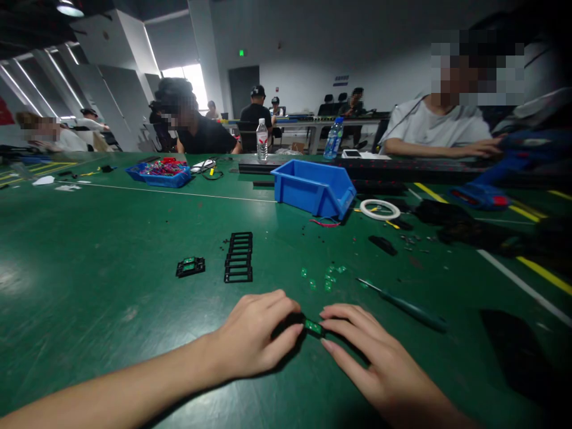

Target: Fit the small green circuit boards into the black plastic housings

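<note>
A small black frame with a green circuit board (313,326) in it lies between my two hands, low over the table. My left hand (261,330) pinches its left end between thumb and fingers. At the right end, the thumb and fingertips of my right hand (364,348) close around the edge. Beyond my left hand is a row of empty black frames (238,260). Black frames fitted with green boards (190,266) sit to the left of that row. Several loose small green boards (329,278) are scattered ahead of my right hand, beside a green-handled screwdriver (409,307).
Farther back stand a blue bin (308,187) and a blue tray of red parts (161,171). A white ring (379,209), small screws (413,239) and a blue power drill (480,193) are on the right. Two bottles stand behind; several people sit beyond the green table.
</note>
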Demonstrator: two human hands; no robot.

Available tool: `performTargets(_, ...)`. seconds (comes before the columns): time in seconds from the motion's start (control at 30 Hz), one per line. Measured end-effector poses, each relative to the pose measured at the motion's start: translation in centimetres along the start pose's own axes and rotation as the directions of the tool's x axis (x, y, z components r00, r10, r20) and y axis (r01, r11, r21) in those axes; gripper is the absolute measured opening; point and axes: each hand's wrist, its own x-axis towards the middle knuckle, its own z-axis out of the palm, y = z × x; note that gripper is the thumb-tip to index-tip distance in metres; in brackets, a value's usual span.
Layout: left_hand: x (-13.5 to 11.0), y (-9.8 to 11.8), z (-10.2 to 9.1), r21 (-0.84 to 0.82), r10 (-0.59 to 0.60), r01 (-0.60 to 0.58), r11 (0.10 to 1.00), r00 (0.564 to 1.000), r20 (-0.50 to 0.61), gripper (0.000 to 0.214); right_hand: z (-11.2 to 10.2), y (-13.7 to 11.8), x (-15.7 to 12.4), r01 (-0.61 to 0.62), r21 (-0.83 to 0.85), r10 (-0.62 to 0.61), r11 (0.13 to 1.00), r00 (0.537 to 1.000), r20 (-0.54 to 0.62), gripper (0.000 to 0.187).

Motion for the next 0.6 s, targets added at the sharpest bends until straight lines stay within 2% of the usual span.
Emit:
performTargets(0.2,-0.1,-0.1,0.1,-0.006,-0.053,0.054,0.999,0.996,0.077,0.014,-0.7,-0.9,0.3,-0.093,0.098,0.094,0.991,0.996,-0.007,0.027)
performTargets(0.33,-0.3,-0.3,0.3,-0.04,-0.045,0.047,0.998,0.998,0.051,0.013,-1.7,-1.3,0.4,-0.138,0.227,0.129,0.964,0.99,0.053,0.012)
performTargets(0.4,-0.4,-0.3,0.3,-0.044,-0.028,0.03,0.999,0.998,0.051,0.012,-2.1,-1.3,0.5,-0.165,0.27,0.151,0.949,0.986,0.073,0.01)
performTargets(0.6,-0.4,-0.3,0.2,-0.028,0.014,-0.012,1.0,0.996,0.084,0.019,-2.2,-1.3,0.4,-0.144,0.317,0.124,0.937,0.989,0.084,0.016)
